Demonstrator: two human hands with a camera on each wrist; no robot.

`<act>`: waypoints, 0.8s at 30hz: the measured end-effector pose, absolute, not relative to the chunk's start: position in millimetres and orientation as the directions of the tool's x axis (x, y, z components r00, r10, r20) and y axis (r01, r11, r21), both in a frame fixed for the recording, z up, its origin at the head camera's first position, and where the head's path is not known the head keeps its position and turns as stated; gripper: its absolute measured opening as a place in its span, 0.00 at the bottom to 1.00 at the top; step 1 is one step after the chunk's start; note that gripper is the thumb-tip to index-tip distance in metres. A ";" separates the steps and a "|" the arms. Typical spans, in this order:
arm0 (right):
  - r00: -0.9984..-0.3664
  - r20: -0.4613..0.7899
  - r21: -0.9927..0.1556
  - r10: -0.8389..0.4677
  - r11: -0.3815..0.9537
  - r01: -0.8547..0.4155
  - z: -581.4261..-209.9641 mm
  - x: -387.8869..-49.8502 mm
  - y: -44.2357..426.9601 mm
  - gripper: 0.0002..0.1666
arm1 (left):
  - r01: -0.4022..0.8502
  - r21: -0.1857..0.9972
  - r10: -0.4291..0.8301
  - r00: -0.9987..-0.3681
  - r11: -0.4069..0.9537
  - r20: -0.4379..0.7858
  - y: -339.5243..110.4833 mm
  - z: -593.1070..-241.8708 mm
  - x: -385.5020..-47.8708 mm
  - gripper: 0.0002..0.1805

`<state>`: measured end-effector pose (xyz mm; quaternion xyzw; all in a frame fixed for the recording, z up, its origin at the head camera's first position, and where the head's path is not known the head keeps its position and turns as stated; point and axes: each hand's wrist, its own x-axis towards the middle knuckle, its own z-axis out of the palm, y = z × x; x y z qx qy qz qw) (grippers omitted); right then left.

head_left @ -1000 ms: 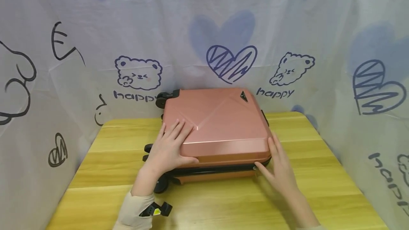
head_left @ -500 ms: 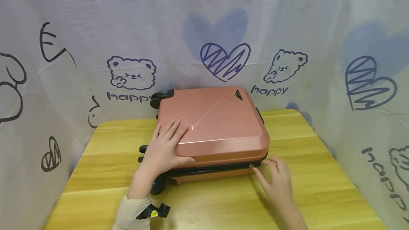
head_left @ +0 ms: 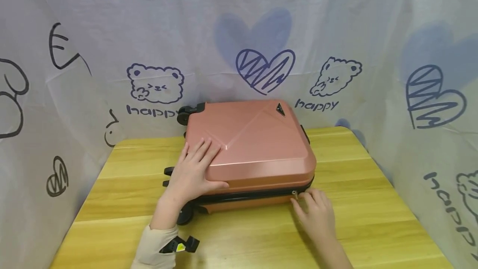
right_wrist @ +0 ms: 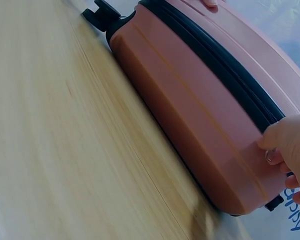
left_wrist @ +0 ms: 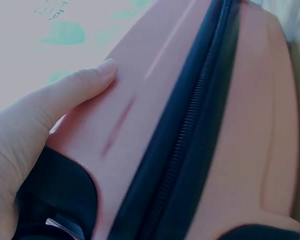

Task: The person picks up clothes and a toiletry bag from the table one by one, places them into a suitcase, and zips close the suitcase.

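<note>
A pink hard-shell suitcase (head_left: 257, 136) lies flat on the table, its wheels on the left and its black zipper band (head_left: 246, 196) facing the front. My left hand (head_left: 190, 177) rests spread on the lid's front left corner; its thumb lies along the shell beside the band in the left wrist view. At the band's right end, my right hand (head_left: 317, 215) pinches at the metal zipper pull (head_left: 294, 193). In the right wrist view, the pull's ring (right_wrist: 269, 156) shows by the thumb and curled fingers. The zipper teeth (left_wrist: 187, 120) look closed where they show.
The yellow wood-grain table (head_left: 373, 211) extends around the suitcase. Behind it and at both sides hangs a pale cloth (head_left: 209, 32) printed with hearts and bears. A black strap device (head_left: 181, 245) sits on my left sleeve.
My right hand has moved from the suitcase's right front corner down to the zipper pull, and its fingers have curled in. My left hand has stayed on the lid. The view has shifted slightly.
</note>
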<state>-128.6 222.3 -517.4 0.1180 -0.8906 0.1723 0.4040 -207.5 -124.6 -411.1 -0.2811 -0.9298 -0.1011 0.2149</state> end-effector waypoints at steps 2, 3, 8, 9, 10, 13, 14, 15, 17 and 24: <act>-0.646 0.760 -0.216 -0.067 0.912 -0.348 -516.6 -128.3 220.9 0.13 | 0.573 0.055 0.487 -0.740 0.818 0.464 -125.2 -411.7 -205.8 0.58; -0.644 0.762 -0.216 -0.069 0.910 -0.352 -516.2 -127.9 220.5 0.12 | 0.576 0.046 0.493 -0.736 0.816 0.465 -125.6 -411.8 -204.8 0.58; -0.649 0.755 -0.211 -0.097 0.901 -0.380 -513.4 -127.7 220.8 0.09 | 0.582 -0.017 0.529 -0.726 0.813 0.441 -126.7 -408.1 -203.6 0.60; -0.652 0.751 -0.212 -0.102 0.898 -0.384 -512.9 -128.0 220.9 0.08 | 0.581 -0.031 0.534 -0.724 0.813 0.436 -127.0 -407.1 -204.0 0.59; -0.656 0.748 -0.216 -0.103 0.897 -0.386 -512.4 -127.9 220.6 0.08 | 0.583 -0.045 0.542 -0.720 0.811 0.434 -127.3 -406.5 -204.6 0.59; -0.659 0.745 -0.223 -0.103 0.893 -0.392 -511.0 -127.8 220.1 0.08 | 0.590 -0.080 0.559 -0.702 0.803 0.442 -128.5 -405.5 -206.5 0.57; -0.659 0.745 -0.225 -0.103 0.891 -0.394 -510.5 -127.8 220.0 0.08 | 0.593 -0.090 0.565 -0.693 0.800 0.449 -128.9 -405.5 -207.1 0.57; -0.656 0.748 -0.224 -0.103 0.891 -0.395 -509.9 -127.7 219.8 0.08 | 0.597 -0.099 0.569 -0.683 0.796 0.458 -129.2 -406.0 -207.7 0.57; -0.650 0.752 -0.225 -0.107 0.886 -0.406 -509.1 -127.1 219.2 0.07 | 0.602 -0.113 0.575 -0.666 0.790 0.475 -129.6 -406.1 -207.8 0.57; -0.641 0.754 -0.232 -0.142 0.856 -0.462 -507.7 -122.1 215.7 0.06 | 0.606 -0.148 0.588 -0.636 0.781 0.500 -129.4 -405.3 -208.0 0.56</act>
